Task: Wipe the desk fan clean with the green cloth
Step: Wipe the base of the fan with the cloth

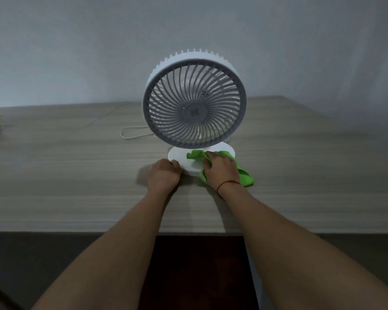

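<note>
A white desk fan (194, 101) is stood upright on a wooden table (76, 166). Its round base (184, 161) is gripped at the near left edge by the left hand (164, 174). A green cloth (244, 176) is bunched under the right hand (221, 168) and pressed onto the base's right side. A thin cord (132, 132) is looped beyond the left hand.

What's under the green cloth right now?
The cloth lies on the fan's round white base under the right hand, its tail spilling onto the desk. The base surface beneath it is covered.
</note>
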### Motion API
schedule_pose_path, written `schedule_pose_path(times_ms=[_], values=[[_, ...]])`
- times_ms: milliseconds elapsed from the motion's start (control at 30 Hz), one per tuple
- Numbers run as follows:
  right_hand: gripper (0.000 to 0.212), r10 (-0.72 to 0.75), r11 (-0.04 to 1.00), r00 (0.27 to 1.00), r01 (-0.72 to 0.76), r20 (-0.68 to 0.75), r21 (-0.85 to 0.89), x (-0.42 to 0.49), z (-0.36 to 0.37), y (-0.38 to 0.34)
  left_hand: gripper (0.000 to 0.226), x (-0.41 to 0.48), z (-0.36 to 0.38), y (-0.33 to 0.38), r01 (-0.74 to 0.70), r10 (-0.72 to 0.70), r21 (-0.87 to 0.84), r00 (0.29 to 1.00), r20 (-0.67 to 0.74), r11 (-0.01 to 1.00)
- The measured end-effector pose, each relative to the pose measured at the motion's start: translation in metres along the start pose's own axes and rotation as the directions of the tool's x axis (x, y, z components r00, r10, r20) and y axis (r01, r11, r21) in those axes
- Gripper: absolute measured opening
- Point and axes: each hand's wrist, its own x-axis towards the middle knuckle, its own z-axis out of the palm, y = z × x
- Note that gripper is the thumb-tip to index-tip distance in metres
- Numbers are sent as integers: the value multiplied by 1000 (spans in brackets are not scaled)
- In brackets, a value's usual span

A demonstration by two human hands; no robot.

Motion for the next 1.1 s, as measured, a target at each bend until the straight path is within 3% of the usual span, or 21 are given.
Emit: schedule_pose_path(times_ms=[133, 433, 533, 733, 967, 1100], values=[[37, 224, 973, 966, -214, -127, 86, 15, 5, 7, 51, 1, 1, 7, -26, 22, 122, 999, 34, 992], [34, -143, 987, 989, 144, 25, -73, 8, 10, -5, 66, 5, 5, 4, -38, -7, 291, 988, 153, 956], [33, -136, 987, 991, 137, 19, -81, 11, 7, 1, 68, 5, 0, 6, -19, -64, 351, 972, 224, 936], [34, 47, 987, 996, -57, -72, -148, 15, 0, 16, 69, 0, -1, -1, -21, -67, 365, 971, 228, 931], [36, -184, 980, 979, 190, 89, -62, 3, 12, -28, 66, 3, -4, -1, -26, -61, 354, 970, 234, 935], [39, -183, 982, 972, 187, 150, -16, 8, 2, -14, 68, 3, -3, -1, -7, -77, 357, 972, 221, 934]])
